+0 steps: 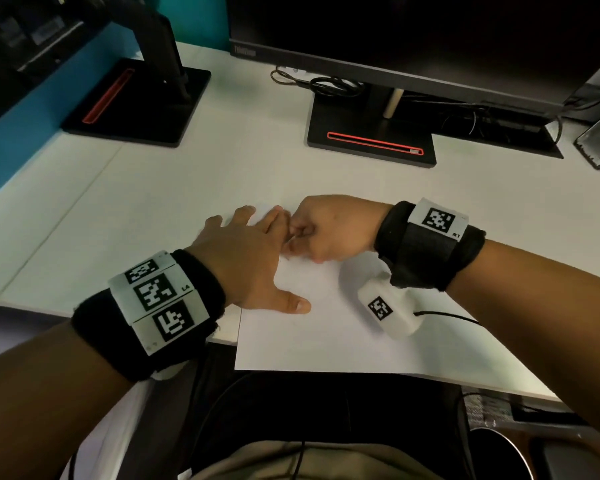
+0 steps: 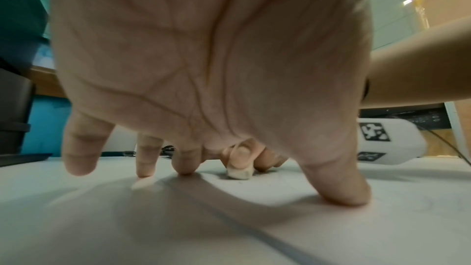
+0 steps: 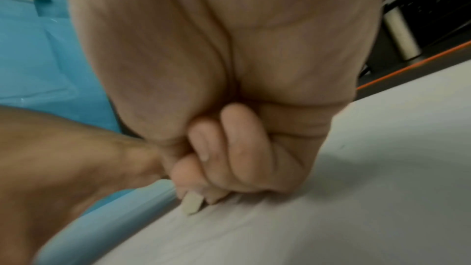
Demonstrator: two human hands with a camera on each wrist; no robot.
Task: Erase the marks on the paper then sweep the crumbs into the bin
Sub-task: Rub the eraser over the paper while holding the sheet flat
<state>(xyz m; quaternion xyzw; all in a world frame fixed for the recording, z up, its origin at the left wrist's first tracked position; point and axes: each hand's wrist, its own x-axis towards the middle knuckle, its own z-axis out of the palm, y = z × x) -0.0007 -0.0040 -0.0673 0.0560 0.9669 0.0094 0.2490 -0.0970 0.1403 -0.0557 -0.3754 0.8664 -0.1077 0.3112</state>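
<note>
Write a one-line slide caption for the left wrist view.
Left hand pins paper while right hand rubs eraser on it.

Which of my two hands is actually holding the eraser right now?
Your right hand: its curled fingers pinch the small white eraser against the paper. The left hand lies spread flat, fingertips on the sheet.

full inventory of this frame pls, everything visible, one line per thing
paper: 1, white, near desk edge, overhanging it
eraser: 1, off-white, tip on paper
desk: 1, white
monitor: 1, black, centre back
monitor stands: 2, black with red slots, back
cables: several, black, behind centre stand
bin: possibly 1, dark, below desk right; unclear
left hand: fingers spread, pressing paper
right hand: grip pinches eraser
wrist cameras: 2, white, tagged, on black bands
</note>
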